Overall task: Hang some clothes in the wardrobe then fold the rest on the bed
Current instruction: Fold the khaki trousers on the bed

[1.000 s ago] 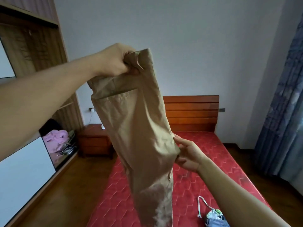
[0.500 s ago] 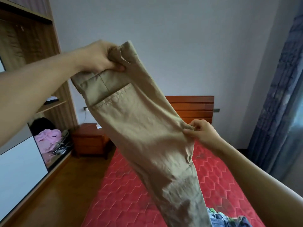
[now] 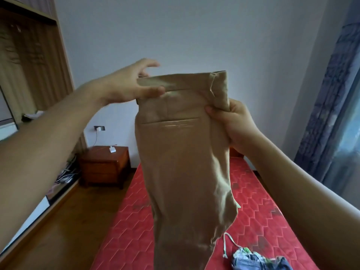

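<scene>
Khaki trousers (image 3: 185,162): I hold them up in the air in front of me, above the bed, with the waistband on top and the legs hanging past the lower edge of view.
Right hand (image 3: 233,123): my fingers are curled tight round the waistband's right end, with cloth bunched in the grip.
Left hand (image 3: 130,84): at the waistband's left end, thumb laid along the front, fingers loosely spread behind; blurred.
Hands: apart, one at each end.
Bed (image 3: 263,211): red quilted mattress.
Patterned garment (image 3: 257,260): crumpled on the mattress, lower right, with a white drawstring trailing.
Nightstand (image 3: 105,166): wooden, left of the bed.
Wardrobe (image 3: 29,65): far left.
</scene>
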Demonstrator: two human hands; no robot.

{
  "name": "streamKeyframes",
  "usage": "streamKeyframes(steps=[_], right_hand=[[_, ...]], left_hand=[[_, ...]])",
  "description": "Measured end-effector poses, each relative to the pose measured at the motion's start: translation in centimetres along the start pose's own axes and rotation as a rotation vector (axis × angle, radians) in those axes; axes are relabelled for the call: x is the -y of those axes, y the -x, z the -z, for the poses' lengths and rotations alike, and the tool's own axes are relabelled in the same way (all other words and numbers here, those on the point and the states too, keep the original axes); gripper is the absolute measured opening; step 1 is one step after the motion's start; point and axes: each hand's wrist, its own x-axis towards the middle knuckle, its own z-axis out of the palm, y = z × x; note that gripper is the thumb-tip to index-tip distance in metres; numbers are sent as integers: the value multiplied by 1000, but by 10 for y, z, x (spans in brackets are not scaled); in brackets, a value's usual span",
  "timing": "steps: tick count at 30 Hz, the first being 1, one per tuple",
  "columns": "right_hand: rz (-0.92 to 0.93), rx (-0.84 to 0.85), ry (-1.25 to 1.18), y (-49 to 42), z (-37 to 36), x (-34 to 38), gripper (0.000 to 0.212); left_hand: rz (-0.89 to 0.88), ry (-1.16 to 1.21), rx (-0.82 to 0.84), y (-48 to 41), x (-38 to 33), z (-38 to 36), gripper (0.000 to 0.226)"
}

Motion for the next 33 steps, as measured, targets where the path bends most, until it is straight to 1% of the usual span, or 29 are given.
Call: streamKeyframes(steps=[1,2,3,4,6,7,8,12,15,18,20,22,23,25,26,28,29,30,31,33], right_hand=[[-15,-8,-58,4,1,0,12],[-26,-14,-118,9,0,1,8],[-38,-23,-154,13,0,2,7],[-51,-29,-171,17,-1,4,7],[-76,-38,-194,27,-2,7,7],[-87,-48,-201,33,-1,10,7],[-94,-60,-211,36,0,11,7],[-118,-96,-308,45,11,24,18],[-107,-97,-317,43,25,28,22],[-147,-106,-305,34,43,12,21],[-197,-97,-303,26,54,-15,20],[-282,-80,-279,20,64,-56,17],[-330,-74,-243,19,69,-82,16],[-406,-31,-89,25,78,-141,17],[-431,11,21,31,83,-175,21],[-482,106,250,52,92,-240,21],[-525,166,368,64,95,-272,28],[-560,236,484,77,96,-300,39],[-589,312,586,89,96,-325,47],[-665,409,680,104,95,-374,53]], left_hand=[[26,249,21,16,13,-8,93],[44,473,31,27,26,-21,97],[60,634,11,34,36,-36,92],[69,719,-50,41,43,-52,78],[62,776,-235,53,38,-77,40],[66,772,-306,58,30,-83,27],[73,781,-348,62,21,-88,20],[109,890,-379,71,-14,-101,19],[152,982,-361,66,-28,-110,30],[243,1056,-343,53,-26,-128,35],[278,1022,-356,41,-14,-150,30],[309,922,-358,30,9,-179,23],[323,846,-339,27,26,-196,20],[369,638,-273,28,75,-239,13],[389,506,-222,31,103,-262,9],[434,234,-92,46,155,-310,15],[449,152,-13,55,175,-333,9],[473,115,76,65,196,-357,5],[502,111,157,75,214,-379,11],[563,130,255,87,251,-422,16]])
